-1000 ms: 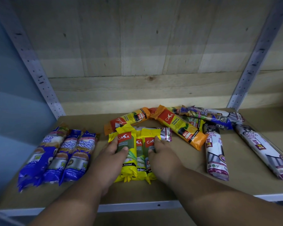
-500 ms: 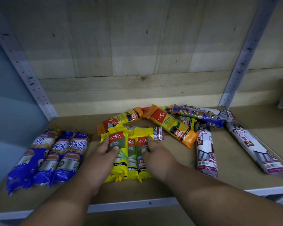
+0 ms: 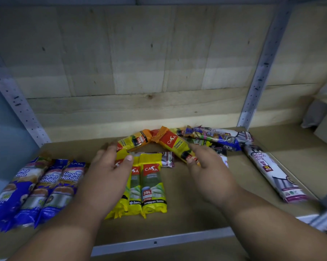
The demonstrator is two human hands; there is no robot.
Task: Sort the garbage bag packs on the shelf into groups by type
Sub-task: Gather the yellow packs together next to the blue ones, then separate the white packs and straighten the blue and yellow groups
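Three yellow packs (image 3: 151, 187) lie side by side in the middle of the shelf. My left hand (image 3: 110, 166) hovers over the leftmost one with fingers spread, holding nothing. My right hand (image 3: 206, 166) is lifted off them, open, its fingertips at the lower end of an orange pack (image 3: 174, 145). A second orange pack (image 3: 134, 141) lies behind my left hand. Three blue packs (image 3: 46, 187) sit in a row at the left. A white drawstring pack (image 3: 271, 171) lies at the right, and another white one is mostly hidden under my right hand.
A mixed heap of packs (image 3: 213, 137) rests at the back near the metal upright (image 3: 262, 72). The wooden back wall (image 3: 140, 63) closes the shelf behind. The shelf's metal front edge (image 3: 158, 242) runs below my wrists.
Both hands have lifted off the yellow packs and spread apart, the right one moving right toward the orange pack. The camera has moved closer.
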